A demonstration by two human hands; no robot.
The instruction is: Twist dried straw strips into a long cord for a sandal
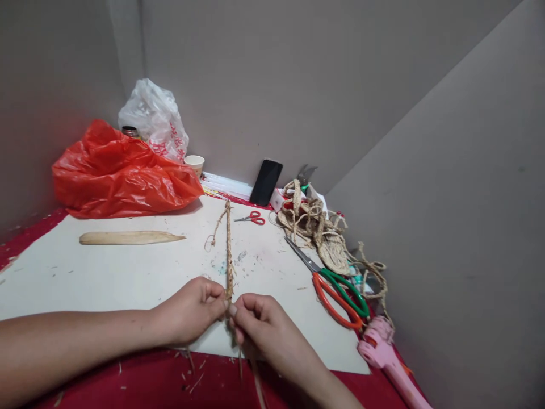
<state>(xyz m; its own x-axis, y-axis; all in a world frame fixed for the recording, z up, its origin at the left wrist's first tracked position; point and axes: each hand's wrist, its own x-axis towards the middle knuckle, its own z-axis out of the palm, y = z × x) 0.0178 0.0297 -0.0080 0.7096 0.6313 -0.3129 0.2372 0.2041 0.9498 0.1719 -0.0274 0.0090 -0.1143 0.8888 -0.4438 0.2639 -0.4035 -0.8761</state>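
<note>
A narrow straw braid (229, 250) runs away from me along the white sheet, with a thin looped cord at its far end. At its near end my left hand (193, 309) pinches it from the left, thumb and forefinger pressed together. Close beside, my right hand (261, 324) grips the same end from the right, its fingers curled. Loose straw strands (258, 380) hang below the hands over the red cloth. The fingertips partly hide the spot where the strands meet.
Left lie a pale dried husk (130, 237) and a red plastic bag (123, 176). Small red-handled scissors (251, 218) rest past the braid. To the right are large scissors (327, 281), woven straw pieces (317, 227) and a pink glue gun (387, 352). A phone (266, 182) leans at the back.
</note>
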